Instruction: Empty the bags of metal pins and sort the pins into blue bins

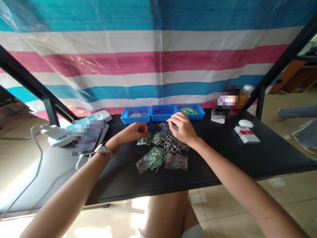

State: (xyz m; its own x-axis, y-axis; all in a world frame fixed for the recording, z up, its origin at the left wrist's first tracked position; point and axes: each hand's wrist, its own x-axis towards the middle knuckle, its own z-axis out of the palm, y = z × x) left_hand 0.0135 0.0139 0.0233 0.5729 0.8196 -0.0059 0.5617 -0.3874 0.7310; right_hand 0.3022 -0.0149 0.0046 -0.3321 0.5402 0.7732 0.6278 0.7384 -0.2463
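Note:
My left hand point(137, 130) is curled closed just above a green packet point(144, 139) on the black table; what its fingers hold, if anything, is hidden. My right hand point(182, 128) hovers over the far side of the pile, fingers bent and pressed together, with a small clear bag point(163, 125) beside the fingertips. Whether it grips anything is too small to tell. Between and below both hands lies a loose heap of thin metal rods point(170, 145). Around it are green packets point(156, 155) and clear bags point(182, 162) with small brass-coloured pieces inside.
Three blue bins stand at the back: the left bin point(123, 118) holds clear bags, the middle bin point(162, 117) a few rods, the right bin point(201, 115) green packets. A power strip point(99, 116) and phone point(99, 137) lie left; a red-white box point(247, 135) and white mouse point(246, 123) right.

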